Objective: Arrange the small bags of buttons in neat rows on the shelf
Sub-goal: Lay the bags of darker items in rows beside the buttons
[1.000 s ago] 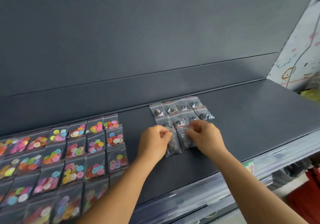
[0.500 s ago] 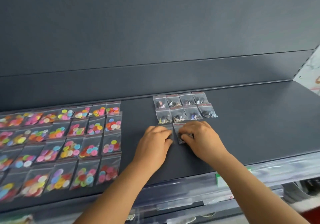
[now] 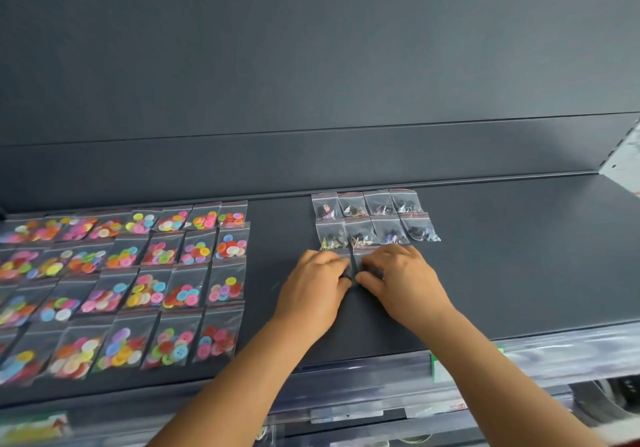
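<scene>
Two rows of small clear bags with dark buttons [image 3: 374,219] lie side by side near the back of the dark grey shelf [image 3: 502,256]. Just in front of them, my left hand [image 3: 313,287] and my right hand [image 3: 401,280] rest knuckles-up on two more small bags [image 3: 360,256], fingertips nearly meeting. Each hand covers most of its bag; only the red-striped top edges show. Whether the fingers pinch the bags or just press them flat is hidden.
Several rows of larger bags with bright coloured buttons [image 3: 145,273] fill the shelf's left part. Bare shelf lies between the two groups and to the right. A clear price rail [image 3: 536,353] runs along the front edge. The back panel [image 3: 311,65] rises behind.
Both hands have slid the two bags forward toward the second row and drawn closer together. The view has shifted left, showing more coloured bags.
</scene>
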The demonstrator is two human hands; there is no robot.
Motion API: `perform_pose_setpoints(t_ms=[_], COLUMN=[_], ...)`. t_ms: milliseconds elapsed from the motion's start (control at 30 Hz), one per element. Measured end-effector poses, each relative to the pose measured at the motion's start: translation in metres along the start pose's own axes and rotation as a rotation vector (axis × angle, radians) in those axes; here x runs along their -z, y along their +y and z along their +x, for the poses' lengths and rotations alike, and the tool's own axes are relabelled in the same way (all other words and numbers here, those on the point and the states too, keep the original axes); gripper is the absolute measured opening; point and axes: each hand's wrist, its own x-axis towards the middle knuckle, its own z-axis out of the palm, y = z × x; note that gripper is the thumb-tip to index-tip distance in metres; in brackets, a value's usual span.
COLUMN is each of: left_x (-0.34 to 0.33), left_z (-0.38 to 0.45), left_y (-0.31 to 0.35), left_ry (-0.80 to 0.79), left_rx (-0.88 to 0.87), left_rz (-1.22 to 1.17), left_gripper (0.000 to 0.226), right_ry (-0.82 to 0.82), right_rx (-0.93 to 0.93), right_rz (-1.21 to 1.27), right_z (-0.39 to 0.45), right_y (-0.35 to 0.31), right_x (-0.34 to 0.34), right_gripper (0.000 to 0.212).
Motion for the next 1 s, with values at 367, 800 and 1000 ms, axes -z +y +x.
perform_pose_setpoints(t_ms=[367, 800, 1000], left_x=[0.013, 0.078, 0.125], left_z=[-0.01, -0.086, -0.152], left_y=[0.003, -0.063, -0.134], left_ry=[-0.009, 0.156, 0.21], left_rx=[0.04, 0.265, 0.401], left_rz=[0.046, 0.179, 0.194], left_gripper=[0.05, 0.059, 0.059], right_ry=[0.007, -0.033, -0.103], right_rx=[0.055, 0.369, 0.5], right_rz=[-0.019, -0.01, -0.014], right_z=[-0.001, 0.004, -0.004], right_y=[-0.01, -0.116, -0.216], right_x=[0.009, -0.017, -0.053], right_gripper=[0.034, 0.056, 0.056])
